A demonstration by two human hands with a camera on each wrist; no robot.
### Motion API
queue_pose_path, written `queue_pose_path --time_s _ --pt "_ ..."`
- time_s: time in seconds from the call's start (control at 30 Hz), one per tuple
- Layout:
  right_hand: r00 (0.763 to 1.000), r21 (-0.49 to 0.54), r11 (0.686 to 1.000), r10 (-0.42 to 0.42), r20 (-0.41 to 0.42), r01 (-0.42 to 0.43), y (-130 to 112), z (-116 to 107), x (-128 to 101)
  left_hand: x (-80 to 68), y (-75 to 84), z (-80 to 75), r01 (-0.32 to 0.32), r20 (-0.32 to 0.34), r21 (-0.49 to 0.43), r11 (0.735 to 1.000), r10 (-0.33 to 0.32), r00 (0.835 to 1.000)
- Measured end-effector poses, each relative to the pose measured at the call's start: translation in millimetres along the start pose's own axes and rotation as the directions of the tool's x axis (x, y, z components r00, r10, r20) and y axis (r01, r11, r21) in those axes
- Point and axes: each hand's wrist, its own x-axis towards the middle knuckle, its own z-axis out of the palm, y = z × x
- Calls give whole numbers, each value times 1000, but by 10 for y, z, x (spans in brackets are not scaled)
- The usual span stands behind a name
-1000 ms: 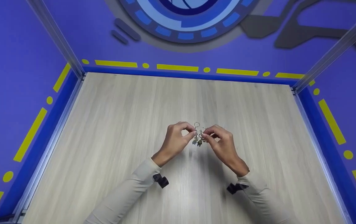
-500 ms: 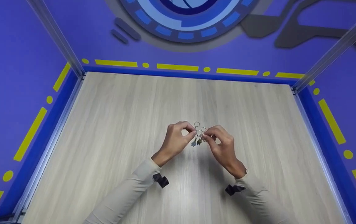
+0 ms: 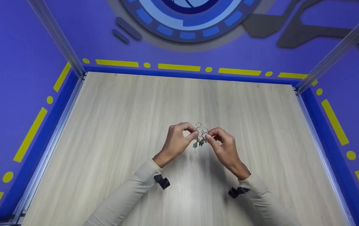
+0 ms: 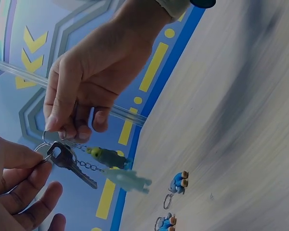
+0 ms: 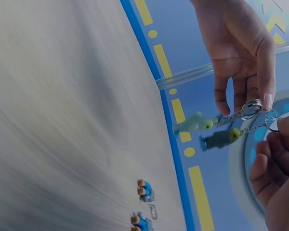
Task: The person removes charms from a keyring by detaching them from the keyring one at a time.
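My left hand (image 3: pixel 177 138) pinches a ring with a dark-headed metal key (image 4: pixel 65 155) between thumb and fingertips. Close beside it, my right hand (image 3: pixel 224 142) pinches a thin metal ring (image 4: pixel 47 138) linked to the same bunch. Two small figure charms hang from this bunch on short chains: a pale green one (image 5: pixel 195 123) and a dark green one with a yellow head (image 5: pixel 220 138). The fingertips of both hands are almost together, above the table. The head view shows the charms small, between the hands.
Two blue figure keychains lie on the wood-grain table below the hands, one (image 4: pixel 179 183) beside the other (image 4: pixel 166 223). Blue walls with yellow markings (image 3: pixel 179 67) enclose the table (image 3: pixel 129 103) at the back and sides, with metal posts at the corners.
My right hand's fingertips have shifted slightly right, a little away from the left ones. The hanging charms have swung and turned slightly. My left hand stays in place.
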Motion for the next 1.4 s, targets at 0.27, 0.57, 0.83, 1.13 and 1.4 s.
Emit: queue_pose_path --time_s 0.27,0.57,0.83,1.13,1.4 --pt "988 159 975 152 35 -156 10 74 -98 -3 -11 16 5 11 -13 1000 -5 1000" --pt "992 272 958 114 -58 -94 -3 196 -145 -7 25 37 -26 -21 -41 999 25 999" --pt "994 290 955 79 -70 -55 -26 160 -108 -4 53 8 -109 30 -34 993 110 993" --pt "995 205 979 20 -94 -1 -23 111 -81 -17 14 35 -70 148 -40 997 75 986" --pt "981 125 982 -120 -150 139 35 121 -98 -18 -1 53 144 272 -210 967 -84 959"
